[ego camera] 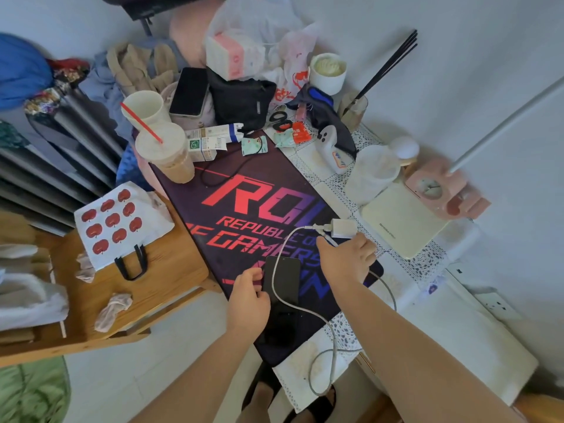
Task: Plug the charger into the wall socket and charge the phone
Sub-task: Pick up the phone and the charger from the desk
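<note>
A black phone (283, 279) lies face up on the dark gaming mat (244, 209) near the table's front edge. My left hand (247, 303) rests against the phone's left edge, fingers curled on it. A white charger block (343, 228) lies on the mat just beyond my right hand (348, 259). My right hand pinches the white cable (290, 303) close to the block. The cable loops over the phone and hangs off the table front. A white wall socket (498, 306) sits low on the right wall.
The table's back is crowded: a lidded drink cup with a red straw (166, 154), a second phone (189, 91), a black pouch (241, 100), scissors (279, 119), a cream tablet (403, 219), a pink clock (433, 186). A wooden shelf (122, 294) stands left.
</note>
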`<state>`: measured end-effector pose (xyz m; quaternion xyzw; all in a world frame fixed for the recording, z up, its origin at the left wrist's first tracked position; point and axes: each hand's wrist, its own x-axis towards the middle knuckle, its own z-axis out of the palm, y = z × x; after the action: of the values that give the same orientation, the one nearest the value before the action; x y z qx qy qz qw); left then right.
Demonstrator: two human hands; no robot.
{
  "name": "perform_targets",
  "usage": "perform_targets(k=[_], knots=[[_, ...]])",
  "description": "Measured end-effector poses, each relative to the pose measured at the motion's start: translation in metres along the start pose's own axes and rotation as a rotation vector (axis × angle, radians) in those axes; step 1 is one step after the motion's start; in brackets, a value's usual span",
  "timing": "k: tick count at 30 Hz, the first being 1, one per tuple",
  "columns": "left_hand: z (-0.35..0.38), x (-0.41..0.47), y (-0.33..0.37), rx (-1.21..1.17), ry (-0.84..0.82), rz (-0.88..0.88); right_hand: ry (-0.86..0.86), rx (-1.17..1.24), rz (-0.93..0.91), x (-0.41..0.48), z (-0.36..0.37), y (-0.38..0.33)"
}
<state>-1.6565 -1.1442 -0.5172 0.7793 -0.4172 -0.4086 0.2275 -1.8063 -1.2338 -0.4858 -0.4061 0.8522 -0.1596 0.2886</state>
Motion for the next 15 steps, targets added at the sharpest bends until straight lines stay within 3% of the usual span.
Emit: perform_targets(k=[9,15], knots=[[0.000,0.008,0.001,0.009,0.006,-0.007,0.117,0.181,0.177,0.026,0.026,-0.029],[-0.001,0.010,-0.002,0.018,0.000,0.004,0.142,0.161,0.212,0.037,0.029,-0.029]])
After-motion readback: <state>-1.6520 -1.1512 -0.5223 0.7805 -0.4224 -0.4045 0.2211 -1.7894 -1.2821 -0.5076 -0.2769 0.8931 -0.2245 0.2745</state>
